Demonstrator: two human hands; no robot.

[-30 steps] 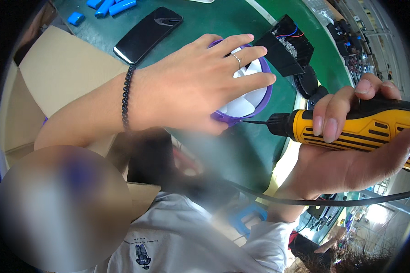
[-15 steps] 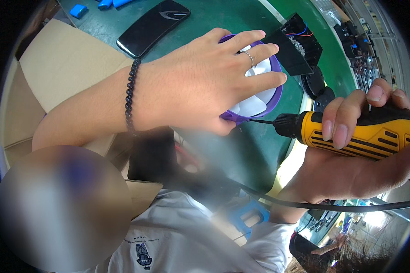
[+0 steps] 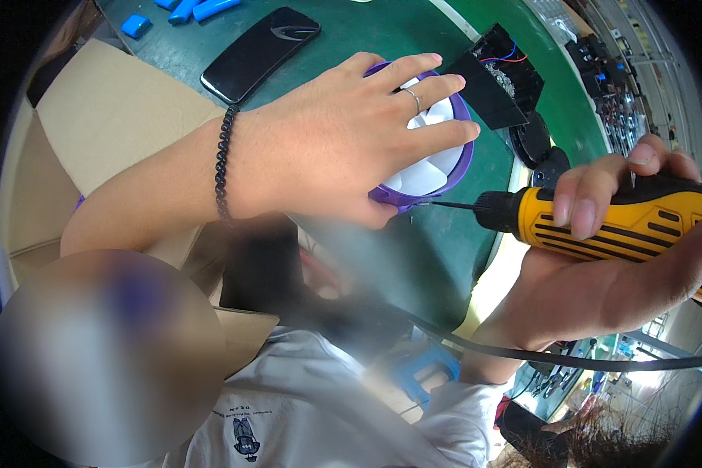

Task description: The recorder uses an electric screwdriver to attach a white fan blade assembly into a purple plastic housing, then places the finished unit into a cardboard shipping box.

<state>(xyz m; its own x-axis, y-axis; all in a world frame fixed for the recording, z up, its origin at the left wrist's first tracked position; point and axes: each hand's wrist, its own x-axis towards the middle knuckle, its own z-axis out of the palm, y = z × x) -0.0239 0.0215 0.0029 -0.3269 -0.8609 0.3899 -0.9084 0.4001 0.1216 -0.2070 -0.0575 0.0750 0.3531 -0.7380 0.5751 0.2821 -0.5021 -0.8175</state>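
- Left hand [image 3: 327,140] covers the left of the purple housing [image 3: 463,164]; palm hidden.
- Bit [image 3: 454,205], at the housing's lower edge: tip too small to tell.
- Yellow screwdriver [image 3: 628,224], right of the housing: rear end cut off.
- Blue pieces [image 3: 215,8], above left of the housing: partly cropped.
- Round blur [image 3: 109,359], below left of the housing: unrecognisable.

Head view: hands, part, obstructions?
Left hand gripping purple-rimmed white part. Right hand gripping yellow driver, bit at rim. Left thumb near bit, hand partly hiding part.
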